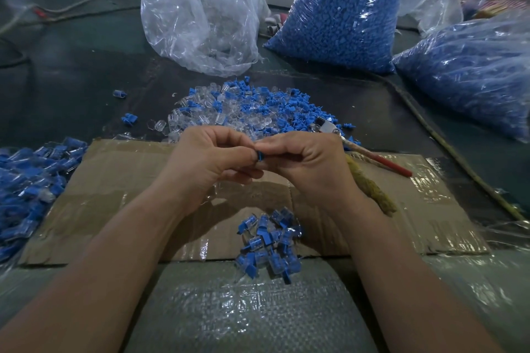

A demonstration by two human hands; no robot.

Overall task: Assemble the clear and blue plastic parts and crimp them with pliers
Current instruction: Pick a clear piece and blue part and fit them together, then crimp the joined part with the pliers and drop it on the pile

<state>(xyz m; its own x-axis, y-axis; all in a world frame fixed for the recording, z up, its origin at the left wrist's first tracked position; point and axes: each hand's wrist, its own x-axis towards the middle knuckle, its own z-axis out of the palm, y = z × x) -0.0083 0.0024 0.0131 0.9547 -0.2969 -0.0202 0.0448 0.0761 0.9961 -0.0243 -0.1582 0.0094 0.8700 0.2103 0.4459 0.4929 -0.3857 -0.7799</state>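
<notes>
Fingers [232, 139] of the left hand [206, 163] and the right hand [304, 169] met tip to tip above the cardboard sheet [120, 189], curled and pinching one small blue part [260, 155] between them. Only a blue edge of that part showed. The fingertips covered the rest, and whether a clear part was fitted to it could not be determined. At the near edge of the cardboard sheet, below the hands, lay a small pile of assembled pieces [269, 243]. The pliers [375, 158] lay on its right side, their head partly hidden behind the right hand. Beyond its far edge lay a loose pile of clear and blue parts [246, 109]. Left of it, a heap of assembled pieces [31, 180] was cut off by the frame edge.
</notes>
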